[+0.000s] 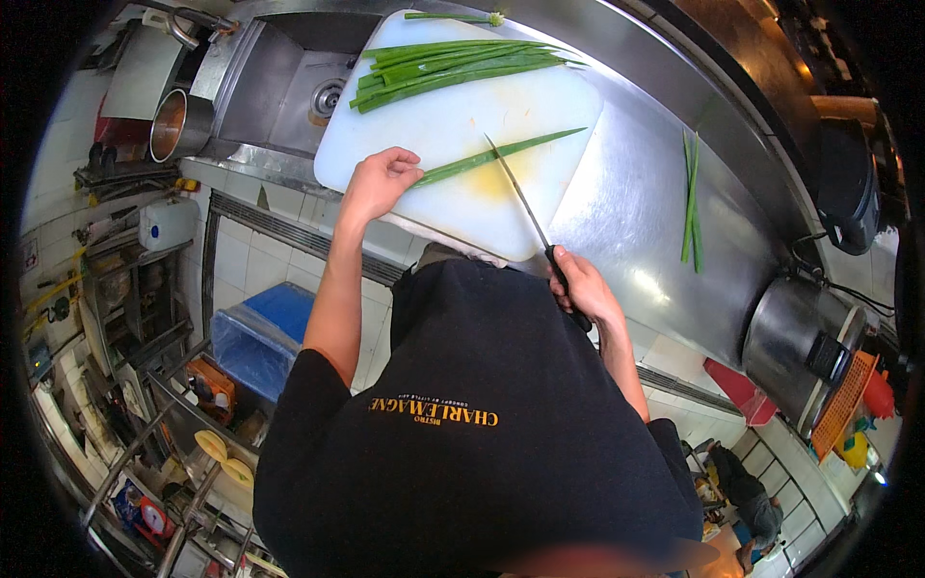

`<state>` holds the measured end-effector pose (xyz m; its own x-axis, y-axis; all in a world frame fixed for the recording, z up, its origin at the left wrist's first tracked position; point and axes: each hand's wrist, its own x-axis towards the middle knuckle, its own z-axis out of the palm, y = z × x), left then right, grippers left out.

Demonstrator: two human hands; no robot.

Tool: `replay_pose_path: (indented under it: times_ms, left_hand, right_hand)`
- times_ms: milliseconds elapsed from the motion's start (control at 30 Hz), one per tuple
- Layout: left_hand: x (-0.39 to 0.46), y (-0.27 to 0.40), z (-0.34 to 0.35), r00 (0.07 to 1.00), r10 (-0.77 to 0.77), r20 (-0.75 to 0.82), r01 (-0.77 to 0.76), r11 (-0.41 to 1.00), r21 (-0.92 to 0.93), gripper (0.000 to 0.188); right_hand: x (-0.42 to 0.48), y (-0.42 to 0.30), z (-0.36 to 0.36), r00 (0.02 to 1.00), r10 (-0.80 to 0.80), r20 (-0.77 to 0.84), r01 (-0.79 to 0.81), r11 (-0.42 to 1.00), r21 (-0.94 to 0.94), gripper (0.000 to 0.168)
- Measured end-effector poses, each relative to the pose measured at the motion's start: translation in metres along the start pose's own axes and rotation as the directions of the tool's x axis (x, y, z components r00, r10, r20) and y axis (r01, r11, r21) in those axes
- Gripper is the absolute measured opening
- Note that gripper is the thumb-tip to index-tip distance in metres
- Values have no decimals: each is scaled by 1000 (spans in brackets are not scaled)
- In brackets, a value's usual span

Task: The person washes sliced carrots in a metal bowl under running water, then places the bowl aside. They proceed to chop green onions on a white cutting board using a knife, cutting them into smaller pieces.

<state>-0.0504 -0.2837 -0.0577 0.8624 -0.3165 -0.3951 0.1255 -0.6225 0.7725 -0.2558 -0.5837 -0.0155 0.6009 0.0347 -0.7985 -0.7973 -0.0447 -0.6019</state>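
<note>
My left hand [383, 180] pinches the near-left end of a single green onion leaf [462, 165] lying on a white plastic cutting board [426, 134]. My right hand [582, 284] is closed around the black handle of a kitchen knife [526, 200]. The tip of its blade reaches up to the far edge of the leaf, across its middle. A pile of green onion leaves [448, 66] lies along the board's far side. Beyond it is a stalk with a pale flower head [496, 19]. Two more green leaves [692, 209] lie on the steel counter to the right.
A steel sink [249, 94] adjoins the board on the left, with a metal pot [184, 124] beside it. A large steel pot [795, 347] stands at the right. A blue bin [264, 336] is below left. Another person [748, 491] is at lower right.
</note>
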Motion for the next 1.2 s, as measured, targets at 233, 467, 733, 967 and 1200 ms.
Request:
replay_pose_path:
  times_ms: [233, 467, 733, 967, 1200]
  left_hand:
    - [4, -12, -5, 999, 5, 44, -6, 1000, 13, 28]
    - [3, -15, 0, 1000, 2, 23, -2, 1000, 6, 29]
    - [2, -12, 0, 1000, -11, 23, 12, 1000, -25, 27]
    - [1, -16, 2, 1000, 0, -16, 0, 1000, -28, 27]
    - [-2, -4, 2, 998, -49, -34, 48, 999, -11, 25]
  right_hand:
    - [1, 11, -4, 999, 2, -44, 2, 995, 100, 45]
    - [2, 1, 0, 999, 1, -43, 3, 996, 87, 46]
    - [6, 0, -1, 998, -21, -57, 24, 998, 53, 49]
    - [9, -2, 1, 998, -9, -56, 12, 999, 52, 50]
    - [10, 14, 1, 993, -55, -103, 47, 996, -78, 52]
